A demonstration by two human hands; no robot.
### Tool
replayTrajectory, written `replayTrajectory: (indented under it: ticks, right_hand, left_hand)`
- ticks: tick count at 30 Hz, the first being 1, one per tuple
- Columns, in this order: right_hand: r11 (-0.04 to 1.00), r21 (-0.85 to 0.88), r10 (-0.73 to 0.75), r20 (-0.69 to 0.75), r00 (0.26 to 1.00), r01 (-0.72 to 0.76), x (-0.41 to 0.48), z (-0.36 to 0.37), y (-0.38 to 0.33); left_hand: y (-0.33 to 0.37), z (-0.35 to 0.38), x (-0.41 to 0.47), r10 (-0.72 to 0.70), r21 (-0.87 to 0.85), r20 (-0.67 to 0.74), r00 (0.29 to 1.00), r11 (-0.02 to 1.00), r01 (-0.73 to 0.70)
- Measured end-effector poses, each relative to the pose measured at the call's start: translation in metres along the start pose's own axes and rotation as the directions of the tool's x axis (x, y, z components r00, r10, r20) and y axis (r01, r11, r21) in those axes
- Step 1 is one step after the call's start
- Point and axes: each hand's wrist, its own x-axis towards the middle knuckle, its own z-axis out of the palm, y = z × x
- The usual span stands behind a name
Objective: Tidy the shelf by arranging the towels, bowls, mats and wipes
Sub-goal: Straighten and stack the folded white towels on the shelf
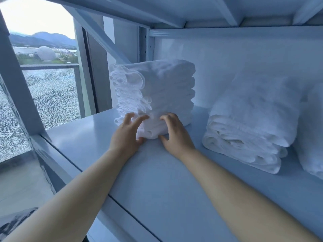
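A tall stack of small folded white towels point(157, 88) stands on the white shelf board point(157, 180), towards its back left. My left hand point(126, 133) presses against the stack's lower left corner with fingers spread. My right hand point(174, 135) touches the lower front of the same stack, fingers curled onto the bottom towels. Neither hand clearly grips a towel. A pile of large folded white towels point(251, 123) lies to the right of the stack, apart from both hands.
Another white towel bundle point(312, 137) shows at the right edge. The shelf above point(209, 11) hangs low over the stacks. A metal upright point(15, 88) and a diagonal brace point(97, 35) frame the left side, with a window behind.
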Motion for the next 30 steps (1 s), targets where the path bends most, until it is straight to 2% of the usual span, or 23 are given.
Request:
replayTrajectory:
  ticks: [4,8,12,16,19,25,30]
  right_hand:
    - [0.999,-0.024,0.031,0.014,0.999,-0.031,0.002,0.003,0.002]
    - [0.995,-0.055,0.088,0.041,0.995,-0.086,0.001,0.000,0.001]
    - [0.991,-0.064,0.123,0.062,0.990,-0.119,0.003,-0.002,0.001]
    - [0.981,-0.094,0.183,0.144,0.972,-0.171,0.008,-0.007,0.006]
    - [0.981,-0.095,0.183,0.183,0.966,-0.168,0.014,-0.009,0.004]
    - [0.988,0.000,0.153,0.142,0.978,-0.154,0.013,0.001,-0.010]
    - [0.990,0.033,0.130,0.161,0.978,-0.137,0.012,0.004,-0.034]
  left_hand:
    - [0.003,0.003,0.008,0.014,0.063,0.007,1.000,0.998,-0.015]
    - [0.005,0.002,0.013,-0.030,0.057,0.022,0.999,0.998,0.029]
    - [0.002,-0.003,0.010,-0.011,0.055,-0.002,1.000,0.998,0.011]
    - [0.002,-0.008,0.013,0.017,0.050,0.010,1.000,0.999,-0.017]
    - [-0.001,-0.012,0.016,0.051,0.037,0.032,0.998,0.998,-0.052]
    - [-0.010,-0.029,0.004,0.065,0.038,0.060,0.996,0.997,-0.068]
    - [-0.023,-0.049,-0.017,0.032,0.042,0.063,0.998,0.999,-0.035]
